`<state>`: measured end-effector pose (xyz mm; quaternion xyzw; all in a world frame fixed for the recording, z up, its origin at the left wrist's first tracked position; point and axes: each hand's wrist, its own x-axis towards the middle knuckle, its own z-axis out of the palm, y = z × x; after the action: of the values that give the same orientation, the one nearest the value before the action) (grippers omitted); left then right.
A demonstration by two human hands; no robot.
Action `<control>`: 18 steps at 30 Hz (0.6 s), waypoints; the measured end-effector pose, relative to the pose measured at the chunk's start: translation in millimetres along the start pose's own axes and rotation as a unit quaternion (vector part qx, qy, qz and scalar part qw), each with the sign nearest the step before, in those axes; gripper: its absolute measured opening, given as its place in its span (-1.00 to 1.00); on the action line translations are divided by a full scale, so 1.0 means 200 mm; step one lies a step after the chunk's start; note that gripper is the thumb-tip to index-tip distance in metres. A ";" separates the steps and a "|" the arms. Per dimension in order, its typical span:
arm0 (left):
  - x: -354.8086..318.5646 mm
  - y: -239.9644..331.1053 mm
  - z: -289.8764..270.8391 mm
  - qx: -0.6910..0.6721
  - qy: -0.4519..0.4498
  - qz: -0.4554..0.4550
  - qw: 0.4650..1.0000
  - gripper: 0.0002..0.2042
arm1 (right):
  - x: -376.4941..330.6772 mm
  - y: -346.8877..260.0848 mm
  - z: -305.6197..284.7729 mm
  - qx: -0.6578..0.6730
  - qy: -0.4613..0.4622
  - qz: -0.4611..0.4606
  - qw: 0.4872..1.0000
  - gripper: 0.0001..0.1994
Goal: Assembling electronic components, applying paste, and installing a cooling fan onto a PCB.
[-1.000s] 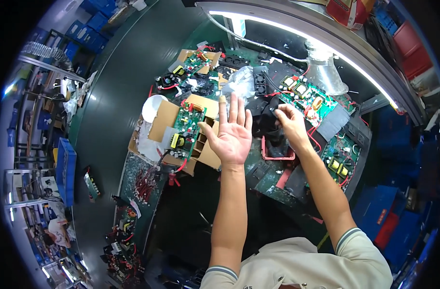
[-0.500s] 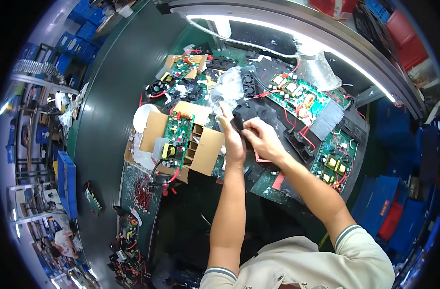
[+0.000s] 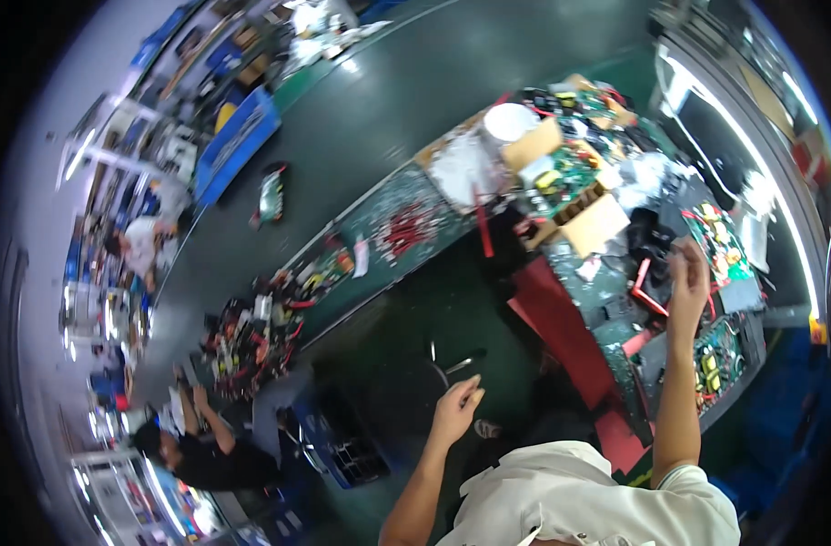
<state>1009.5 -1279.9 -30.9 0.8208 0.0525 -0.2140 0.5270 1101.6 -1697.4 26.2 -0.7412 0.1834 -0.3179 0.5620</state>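
Observation:
My left hand (image 3: pixel 455 411) is off the bench, above the dark floor and beside a dark round stool seat (image 3: pixel 404 396). Its fingers are loosely bent, and I see nothing in them. Over the bench's right part hangs my right hand (image 3: pixel 690 278), fingers loosely curled and somewhat blurred, with no held thing visible. Just left of it lie crumpled black pieces (image 3: pixel 650 235) and a red angled frame (image 3: pixel 647 289). Green circuit boards (image 3: pixel 712 366) with yellow transformers rest past my right forearm. An opened cardboard box (image 3: pixel 597 227) with dividers, a circuit board (image 3: pixel 574 171) on it, stands further left.
A long red sheet (image 3: pixel 570 332) runs down along the bench's near edge. Cut red wires (image 3: pixel 411 229) and heaped electronic parts (image 3: pixel 251 341) lie along the left strip. A co-worker in dark clothing (image 3: pixel 220 464) is at lower left, near a blue crate (image 3: pixel 342 446).
My view has swung left. My hands have parted: the left moved off the bench toward the stool, the right stayed over it. The black piece formerly between them no longer shows in either.

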 end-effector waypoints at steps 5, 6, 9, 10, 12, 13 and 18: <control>-0.47 0.16 -0.68 0.005 0.097 0.037 0.995 -0.72 | -0.72 -0.24 0.62 0.010 -0.367 0.074 0.927 -0.73; -0.52 0.31 -0.83 0.045 0.122 0.142 0.981 -0.66 | -0.86 -0.29 0.71 0.027 -0.434 0.062 0.899 -0.73; -0.72 0.88 -1.14 0.177 0.106 0.305 0.930 -0.68 | -1.14 -0.37 0.89 -0.071 -0.601 -0.067 0.793 -0.70; -0.76 0.99 -1.18 0.185 0.059 0.369 0.909 -0.69 | -1.20 -0.41 0.95 -0.071 -0.656 -0.122 0.741 -0.70; -0.81 1.21 -1.26 0.198 0.013 0.453 0.869 -0.68 | -1.22 -0.51 1.03 -0.048 -0.703 -0.127 0.698 -0.70; -0.74 1.03 -1.39 0.173 0.029 0.437 0.882 -0.68 | -1.29 -0.44 1.10 -0.049 -0.736 -0.091 0.669 -0.70; -0.62 1.07 -1.58 0.221 0.118 0.364 0.897 -0.67 | -1.27 0.04 1.18 -0.085 -0.714 -0.139 0.681 -0.73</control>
<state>1057.8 -1075.8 312.5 0.8972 -0.2372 0.0848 0.3628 1077.4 -1371.2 -88.5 -0.8050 -0.3524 0.2495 0.4068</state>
